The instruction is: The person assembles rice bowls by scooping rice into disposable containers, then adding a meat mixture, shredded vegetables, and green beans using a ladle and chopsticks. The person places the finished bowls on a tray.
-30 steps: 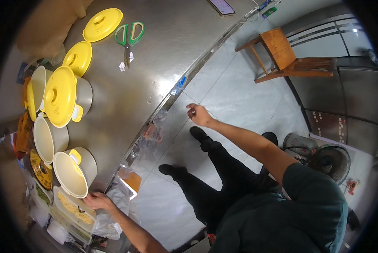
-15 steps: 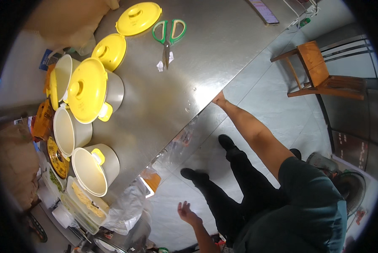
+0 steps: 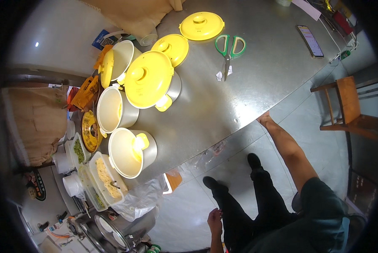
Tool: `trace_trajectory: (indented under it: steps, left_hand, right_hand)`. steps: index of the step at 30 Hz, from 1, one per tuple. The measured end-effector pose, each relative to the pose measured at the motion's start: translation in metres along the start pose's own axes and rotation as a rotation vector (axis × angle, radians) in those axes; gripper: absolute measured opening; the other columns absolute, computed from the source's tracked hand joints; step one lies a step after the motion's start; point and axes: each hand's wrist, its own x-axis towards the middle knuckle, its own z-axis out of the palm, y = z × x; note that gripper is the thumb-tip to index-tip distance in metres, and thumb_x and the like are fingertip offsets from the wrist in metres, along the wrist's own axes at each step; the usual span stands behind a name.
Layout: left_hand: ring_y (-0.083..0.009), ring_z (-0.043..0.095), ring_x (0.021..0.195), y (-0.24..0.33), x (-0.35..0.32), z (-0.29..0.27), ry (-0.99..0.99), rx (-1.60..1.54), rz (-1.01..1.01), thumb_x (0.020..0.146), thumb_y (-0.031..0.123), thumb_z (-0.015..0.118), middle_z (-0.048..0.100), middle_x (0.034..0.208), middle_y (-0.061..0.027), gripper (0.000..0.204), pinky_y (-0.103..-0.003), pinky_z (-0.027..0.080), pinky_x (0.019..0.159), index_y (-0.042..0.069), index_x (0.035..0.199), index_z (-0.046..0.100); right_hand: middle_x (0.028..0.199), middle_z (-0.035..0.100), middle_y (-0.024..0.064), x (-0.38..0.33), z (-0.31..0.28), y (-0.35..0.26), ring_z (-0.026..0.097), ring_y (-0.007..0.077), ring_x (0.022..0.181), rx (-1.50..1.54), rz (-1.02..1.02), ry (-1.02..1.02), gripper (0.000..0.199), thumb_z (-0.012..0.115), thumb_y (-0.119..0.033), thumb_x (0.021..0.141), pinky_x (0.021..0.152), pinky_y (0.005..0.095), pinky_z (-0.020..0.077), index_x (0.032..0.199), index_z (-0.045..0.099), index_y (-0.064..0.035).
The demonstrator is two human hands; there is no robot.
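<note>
My left hand (image 3: 215, 218) hangs beside my thigh, below the table's height, its fingers loosely curled with nothing visible in them. My right arm stretches out to the steel table (image 3: 205, 114), where my right hand (image 3: 264, 118) meets its front edge; the fingers are mostly hidden there. Nearest on the tabletop are green-handled scissors (image 3: 228, 57), lying with small white scraps (image 3: 219, 76). A pot with a yellow lid (image 3: 149, 80) stands to the left. Two uncovered cream pots, a nearer pot (image 3: 128, 154) and a middle pot (image 3: 113, 110), stand beside it.
Yellow lids (image 3: 201, 26) lie at the back, and a phone (image 3: 310, 41) at the right. Clear food tubs (image 3: 109, 179) and a patterned yellow dish (image 3: 90, 130) crowd the left. A wooden chair (image 3: 349, 101) stands on the tiled floor. A plastic bag (image 3: 140, 200) hangs at the near edge.
The view has shifted left, so the table and pots appear farther right. My left hand's fingers have gone from spread to curled. My right hand remains at the table edge.
</note>
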Motion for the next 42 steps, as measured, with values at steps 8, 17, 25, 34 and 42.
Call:
trace_trajectory:
  steps: [8, 17, 25, 34, 42]
  left_hand:
    - [-0.0156, 0.066, 0.091, 0.032, -0.006, 0.028, -0.111, 0.038, 0.000, 0.105, 0.018, 0.057, 0.071, 0.106, -0.0107, 0.028, -0.028, 0.055, 0.077, -0.002, 0.122, 0.063]
    - [-0.0288, 0.065, 0.110, 0.210, -0.053, 0.089, -0.007, 0.262, 0.873, 0.095, 0.007, 0.067, 0.067, 0.122, -0.0135, 0.035, -0.038, 0.051, 0.094, 0.007, 0.129, 0.063]
    - [-0.0188, 0.065, 0.099, 0.417, -0.104, -0.004, 0.028, 0.903, 1.344, 0.079, 0.019, 0.079, 0.071, 0.103, 0.0021, 0.040, -0.041, 0.036, 0.099, 0.015, 0.118, 0.070]
    - [-0.0229, 0.064, 0.081, 0.479, -0.044, -0.126, 0.247, 0.614, 1.567, 0.077, -0.003, 0.077, 0.072, 0.084, -0.0056, 0.019, -0.034, 0.045, 0.084, 0.007, 0.094, 0.078]
    - [-0.0246, 0.063, 0.092, 0.423, 0.062, -0.132, 0.408, 0.506, 1.373, 0.081, -0.001, 0.071, 0.071, 0.093, -0.0042, 0.017, -0.039, 0.041, 0.093, 0.009, 0.094, 0.074]
  right_hand:
    - [0.090, 0.066, 0.0168, -0.013, -0.056, -0.024, 0.059, 0.0256, 0.081, 0.777, 1.059, 0.502, 0.025, 0.050, -0.018, 0.103, 0.075, 0.0420, 0.0483, 0.104, 0.064, 0.0021]
    - [0.071, 0.063, 0.0151, -0.009, -0.317, -0.206, 0.063, 0.0323, 0.060, 0.392, 0.196, -0.486, 0.010, 0.054, -0.010, 0.098, 0.057, 0.0394, 0.0495, 0.095, 0.061, -0.0032]
    - [0.088, 0.071, 0.0123, 0.094, -0.382, -0.395, 0.069, 0.0322, 0.083, 0.461, -0.711, -0.517, 0.016, 0.072, -0.017, 0.085, 0.067, 0.0407, 0.0541, 0.097, 0.068, -0.0073]
    - [0.086, 0.065, 0.0072, 0.145, -0.332, -0.500, 0.063, 0.0292, 0.087, 0.425, -0.598, -0.355, 0.017, 0.077, -0.020, 0.082, 0.076, 0.0427, 0.0490, 0.093, 0.069, -0.0086]
    - [0.102, 0.070, 0.0141, 0.181, -0.218, -0.489, 0.065, 0.0347, 0.099, 0.482, -0.548, -0.377, 0.019, 0.068, -0.010, 0.089, 0.087, 0.0436, 0.0526, 0.107, 0.072, -0.0043]
